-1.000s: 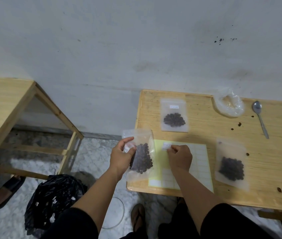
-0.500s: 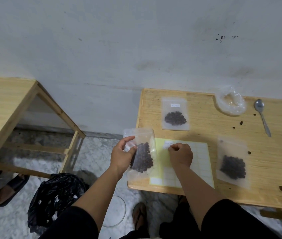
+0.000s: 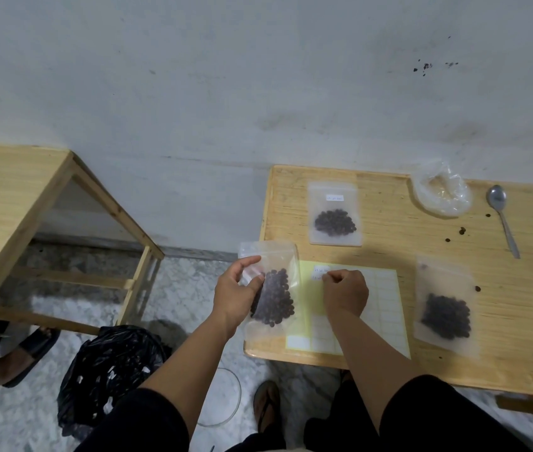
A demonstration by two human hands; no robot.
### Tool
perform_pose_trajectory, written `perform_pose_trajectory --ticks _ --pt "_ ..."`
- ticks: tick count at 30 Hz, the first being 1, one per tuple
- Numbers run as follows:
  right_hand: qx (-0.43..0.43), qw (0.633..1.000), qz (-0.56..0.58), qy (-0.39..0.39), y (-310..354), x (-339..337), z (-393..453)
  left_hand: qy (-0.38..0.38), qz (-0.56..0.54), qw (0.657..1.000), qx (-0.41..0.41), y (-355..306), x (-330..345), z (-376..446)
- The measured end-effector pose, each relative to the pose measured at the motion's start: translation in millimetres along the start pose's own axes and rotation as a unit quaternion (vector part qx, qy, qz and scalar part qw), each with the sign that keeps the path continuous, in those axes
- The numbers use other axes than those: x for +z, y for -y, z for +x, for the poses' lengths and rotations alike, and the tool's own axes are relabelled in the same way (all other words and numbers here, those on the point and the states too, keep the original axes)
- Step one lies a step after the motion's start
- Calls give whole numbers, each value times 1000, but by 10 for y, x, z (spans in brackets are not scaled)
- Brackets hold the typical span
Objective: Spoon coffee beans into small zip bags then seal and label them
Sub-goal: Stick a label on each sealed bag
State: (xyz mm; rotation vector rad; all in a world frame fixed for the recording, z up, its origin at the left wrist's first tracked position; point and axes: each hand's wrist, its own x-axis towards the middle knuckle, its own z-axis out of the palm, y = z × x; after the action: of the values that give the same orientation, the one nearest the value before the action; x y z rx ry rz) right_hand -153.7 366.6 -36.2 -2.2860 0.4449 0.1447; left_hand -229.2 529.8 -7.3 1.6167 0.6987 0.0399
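**Labelling under way: one bag done, two to go**

Nearest, the left hand (image 3: 236, 296) grips a filled bag (image 3: 271, 288) by its left side, thumb over the front, and holds it at the tabletop's (image 3: 519, 321) near-left corner, partly over the edge. Its top looks pressed flat, so I judge it sealed; no label shows on it. Just beside it, the right hand (image 3: 345, 291) is curled, fingertips pinching at a written sticker (image 3: 320, 272) at the top of the yellow label sheet (image 3: 386, 308), which lies flat on the wood. This looks like peeling the label meant for the held bag.

To the right of the sheet lies a second bag (image 3: 444, 305) of beans, no label visible. Farther back sits a third bag (image 3: 335, 213) with a small white label on it: that one seems finished. So spooning appears over; two labels are probably left.

At the far edge lie a crumpled clear bag (image 3: 443, 194), seemingly empty, and a spoon (image 3: 501, 216). A few stray beans (image 3: 462, 230) dot the wood.

Around it: a marbled floor, a black plastic sack (image 3: 112, 370) at left, another wooden table (image 3: 14, 207), and a bare grey wall (image 3: 258, 76) behind.
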Motion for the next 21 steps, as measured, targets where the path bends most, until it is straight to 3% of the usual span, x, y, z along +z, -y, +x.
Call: perform_pose_trajectory --ticks 6,13,21 --pt "7 997 -66 34 87 19 31 3 -1 1000 2 -47 26 14" --pt "-38 993 59 92 288 -238 49 -2 -26 1000 6 -186 77 103" --pt "-82 992 57 78 379 -475 168 9 -12 999 40 -357 246 143"
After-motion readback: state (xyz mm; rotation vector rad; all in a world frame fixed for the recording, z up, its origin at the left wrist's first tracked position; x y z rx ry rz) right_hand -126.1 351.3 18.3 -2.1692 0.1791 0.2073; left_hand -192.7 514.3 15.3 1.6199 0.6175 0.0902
